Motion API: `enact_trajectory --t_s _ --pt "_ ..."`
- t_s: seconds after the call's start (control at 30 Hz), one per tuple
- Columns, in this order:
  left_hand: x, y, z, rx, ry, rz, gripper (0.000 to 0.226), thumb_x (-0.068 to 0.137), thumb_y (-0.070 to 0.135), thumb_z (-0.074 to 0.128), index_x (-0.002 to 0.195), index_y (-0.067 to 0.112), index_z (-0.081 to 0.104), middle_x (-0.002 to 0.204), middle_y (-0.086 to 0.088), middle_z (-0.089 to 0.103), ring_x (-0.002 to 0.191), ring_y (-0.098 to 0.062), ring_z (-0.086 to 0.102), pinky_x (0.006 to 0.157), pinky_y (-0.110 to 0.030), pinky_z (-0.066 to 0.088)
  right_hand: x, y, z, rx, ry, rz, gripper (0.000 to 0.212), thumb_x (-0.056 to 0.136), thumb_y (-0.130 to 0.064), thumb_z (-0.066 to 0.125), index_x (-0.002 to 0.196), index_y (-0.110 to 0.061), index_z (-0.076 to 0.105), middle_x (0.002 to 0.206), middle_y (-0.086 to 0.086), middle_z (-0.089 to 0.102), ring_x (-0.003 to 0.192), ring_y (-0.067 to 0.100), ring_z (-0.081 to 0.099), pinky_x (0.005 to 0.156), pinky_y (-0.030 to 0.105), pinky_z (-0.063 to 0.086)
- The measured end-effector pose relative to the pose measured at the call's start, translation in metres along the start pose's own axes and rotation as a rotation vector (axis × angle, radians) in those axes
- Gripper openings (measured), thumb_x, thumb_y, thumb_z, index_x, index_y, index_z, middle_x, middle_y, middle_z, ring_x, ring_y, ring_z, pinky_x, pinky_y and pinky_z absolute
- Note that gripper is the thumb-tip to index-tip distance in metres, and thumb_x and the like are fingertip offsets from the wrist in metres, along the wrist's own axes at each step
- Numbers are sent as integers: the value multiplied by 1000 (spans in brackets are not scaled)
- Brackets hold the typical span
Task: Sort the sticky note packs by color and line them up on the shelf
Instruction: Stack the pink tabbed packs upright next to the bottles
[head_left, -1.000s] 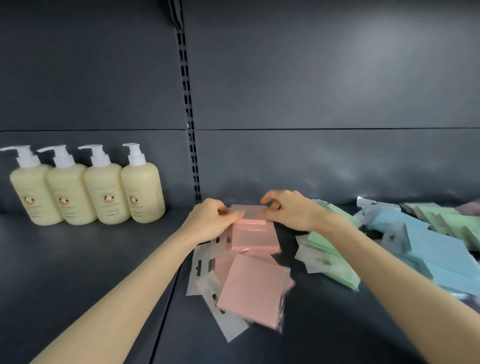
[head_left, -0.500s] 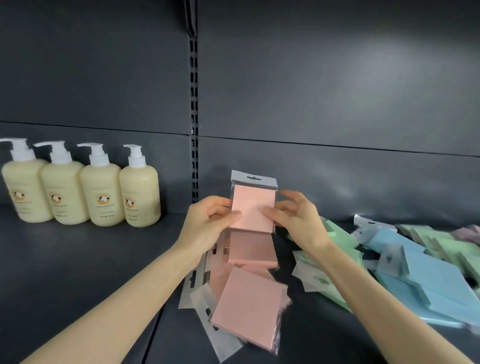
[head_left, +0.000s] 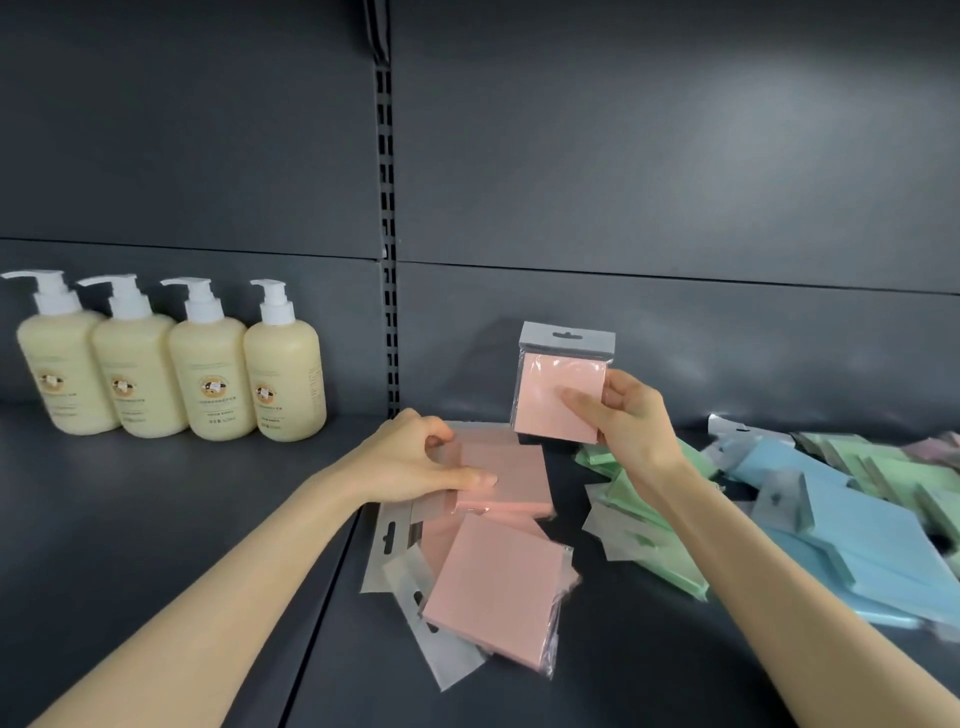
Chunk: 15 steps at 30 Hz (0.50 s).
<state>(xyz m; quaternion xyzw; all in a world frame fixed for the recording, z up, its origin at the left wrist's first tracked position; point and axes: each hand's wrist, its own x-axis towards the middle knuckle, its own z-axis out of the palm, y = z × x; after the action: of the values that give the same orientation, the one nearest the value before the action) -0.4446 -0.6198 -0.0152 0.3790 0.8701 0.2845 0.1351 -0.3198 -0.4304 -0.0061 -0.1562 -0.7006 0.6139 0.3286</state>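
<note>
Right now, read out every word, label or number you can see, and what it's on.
Four pump bottles: front labels with a round logo and small print, too blurred to read.
Held pink pack: grey hang tab, no print showing.
Pink packs on the shelf, green packs, blue packs: no readable text.

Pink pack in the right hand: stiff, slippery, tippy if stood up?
The held pink pack shows no sag in the right hand's pinch, so probably stiff. Its glossy wrapper may slip. It looks thin, so on edge it would likely tip. The left hand grips another pink pack.
</note>
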Motion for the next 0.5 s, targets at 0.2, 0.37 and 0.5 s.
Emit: enact_trajectory --t_s 0.2,0.37,0.5 --pt "-1 -1 -3 -91 17 49 55 63 53 79 104 23 57 106 10 56 96 -8 54 76 -25 44 -4 0 5 -1 -46 -10 27 87 -2 64 113 1 60 89 4 70 60 0 65 52 12 47" --pt "-5 4 -3 -397 91 133 49 62 27 87 96 21 54 97 0 69 86 -23 67 78 -37 55 -3 -5 3 61 -3 -7 25 89 -7 62 114 -6 60 94 1 71 72 12 69 57 22 56" --pt "-10 14 -4 -646 214 167 48 64 5 84 102 21 60 95 0 70 72 -13 68 62 -30 56 -2 -8 2 116 -11 -6 25 92 -9 58 117 -10 55 100 0 69 89 19 69 62 30 60"
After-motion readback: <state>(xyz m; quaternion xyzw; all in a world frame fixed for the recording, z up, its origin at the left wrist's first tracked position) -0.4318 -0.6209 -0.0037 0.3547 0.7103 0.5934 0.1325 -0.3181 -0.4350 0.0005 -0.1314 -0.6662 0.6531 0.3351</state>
